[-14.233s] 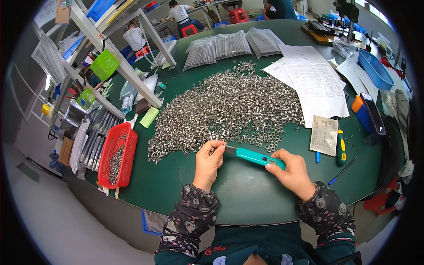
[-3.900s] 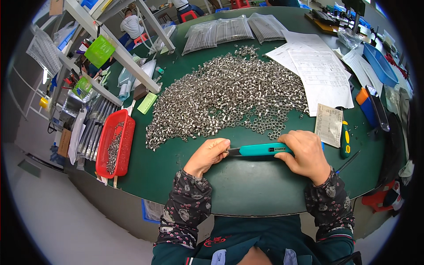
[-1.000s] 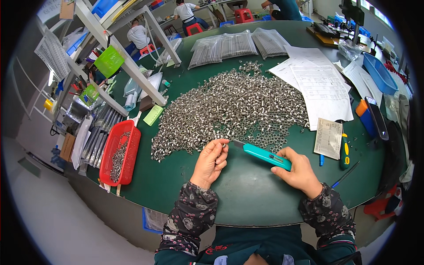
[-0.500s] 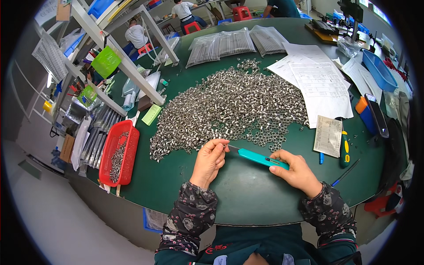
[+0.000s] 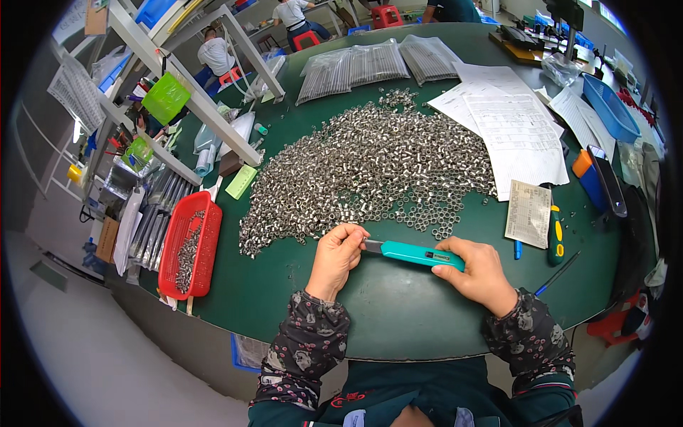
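In my right hand (image 5: pixel 484 274) is a teal utility knife (image 5: pixel 409 254), gripped by its rear end with fingers and thumb closed on it. Its grey blade (image 5: pixel 372 245) points left toward my left hand (image 5: pixel 336 260). The thumb and fingertips of that hand are pinched together at the blade's tip, and whatever they hold is too small to make out. Just beyond both hands spreads a big heap of small metal rings (image 5: pixel 370 164) on the green tabletop (image 5: pixel 398 306).
A red basket (image 5: pixel 213 245) with more metal pieces stands at the left. Bagged rods (image 5: pixel 377 64) lie at the back. On the right are papers (image 5: pixel 519 135), a card (image 5: pixel 528 213), a screwdriver (image 5: pixel 556 238), a pen (image 5: pixel 557 274) and a phone (image 5: pixel 607 181). People sit farther off.
The utility knife has rolled slightly in my right hand, so more of its side with the slider faces up. Both hands stay in nearly the same place.
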`<action>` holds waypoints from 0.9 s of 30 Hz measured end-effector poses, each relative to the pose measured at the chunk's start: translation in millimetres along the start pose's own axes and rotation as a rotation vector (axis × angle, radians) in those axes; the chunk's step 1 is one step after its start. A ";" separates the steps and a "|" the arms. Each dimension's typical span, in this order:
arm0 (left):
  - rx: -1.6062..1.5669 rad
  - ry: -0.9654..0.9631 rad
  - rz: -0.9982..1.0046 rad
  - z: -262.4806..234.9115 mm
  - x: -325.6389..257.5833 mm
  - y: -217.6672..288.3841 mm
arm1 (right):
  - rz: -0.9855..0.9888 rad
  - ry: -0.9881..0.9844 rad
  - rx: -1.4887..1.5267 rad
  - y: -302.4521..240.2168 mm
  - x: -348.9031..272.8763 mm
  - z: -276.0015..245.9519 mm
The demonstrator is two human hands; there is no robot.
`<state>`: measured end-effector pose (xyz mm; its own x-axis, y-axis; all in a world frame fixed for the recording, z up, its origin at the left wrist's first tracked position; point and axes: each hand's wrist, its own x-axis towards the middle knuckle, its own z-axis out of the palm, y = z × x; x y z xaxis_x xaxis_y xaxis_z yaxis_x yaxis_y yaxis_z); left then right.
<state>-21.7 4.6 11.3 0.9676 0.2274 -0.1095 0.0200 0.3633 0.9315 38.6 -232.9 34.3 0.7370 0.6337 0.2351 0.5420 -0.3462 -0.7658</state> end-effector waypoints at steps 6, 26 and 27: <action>-0.067 0.098 -0.041 -2.1 -1.0 1.4 | -0.193 0.198 -0.338 -10.7 -0.2 -0.5; -0.115 0.118 -0.022 4.2 -0.5 -2.9 | -0.170 0.243 -0.189 -7.9 -2.4 5.7; -0.130 0.115 -0.040 3.9 -1.4 -0.7 | -0.171 0.274 -0.167 -4.1 -1.1 4.9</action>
<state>-22.2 0.5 12.1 0.9315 0.3093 -0.1915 0.0180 0.4864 0.8735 33.6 -228.7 34.3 0.6986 0.4910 0.5205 0.7085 -0.3736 -0.5987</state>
